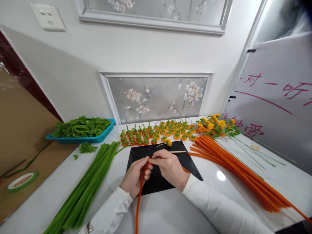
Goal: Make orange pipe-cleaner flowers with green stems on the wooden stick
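An orange pipe cleaner (138, 204) is pinched at its upper end between both hands, over a black mat (191, 164). My left hand (135, 175) is closed around it, and its long tail hangs down toward the table's front edge. With thumb and forefinger, my right hand (172, 167) grips the same orange piece at the tip; a short orange stretch shows beside its wrist. The fingertips touch each other, so the exact shape there is hidden. Beyond the right hand, a thin wooden stick (179, 151) and a small yellow flower (168, 143) lie on the mat.
Green pipe cleaners (90, 185) lie at left, orange ones (239, 172) at right. Behind the mat stand rows of small orange-and-green pieces (138, 138). A blue basket (97, 139) holds green loops. Yellow flowers on stems (211, 126) lie back right. Green tape (22, 181) rests far left.
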{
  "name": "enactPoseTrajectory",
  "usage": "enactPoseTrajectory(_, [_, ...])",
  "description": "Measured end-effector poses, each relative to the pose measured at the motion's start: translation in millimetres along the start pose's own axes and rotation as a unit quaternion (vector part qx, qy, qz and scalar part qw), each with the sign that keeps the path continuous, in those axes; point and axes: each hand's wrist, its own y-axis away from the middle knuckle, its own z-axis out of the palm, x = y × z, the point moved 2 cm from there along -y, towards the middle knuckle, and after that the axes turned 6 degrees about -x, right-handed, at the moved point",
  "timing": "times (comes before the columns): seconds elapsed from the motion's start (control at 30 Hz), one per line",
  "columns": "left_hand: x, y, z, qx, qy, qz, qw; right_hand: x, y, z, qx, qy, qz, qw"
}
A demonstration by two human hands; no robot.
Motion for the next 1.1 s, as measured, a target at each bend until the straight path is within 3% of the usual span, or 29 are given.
enactPoseTrajectory(0.27, [6.8,1.3,-0.2,-0.055,-0.137,0.043,0.988,3.2,-2.2,-4.8,-0.017,-0.016,0.035,0.999])
enactPoseTrajectory(0.5, [7.0,0.1,-2.1,-0.058,-0.242,0.077,0.966,6.6,-2.4,-8.4,-0.043,-0.030,0.026,0.998])
enactPoseTrajectory(0.83, [-5.4,-5.8,-9.4,-0.076,-0.357,0.099,0.926,3.1,-0.5,-12.3,-0.147,0.140,-0.026,0.979])
enactPoseTrajectory(1.1, [-0.8,-2.8,-3.2,-0.073,-0.389,0.103,0.912,8.3,-2.7,-10.1,-0.118,0.192,-0.054,0.973])
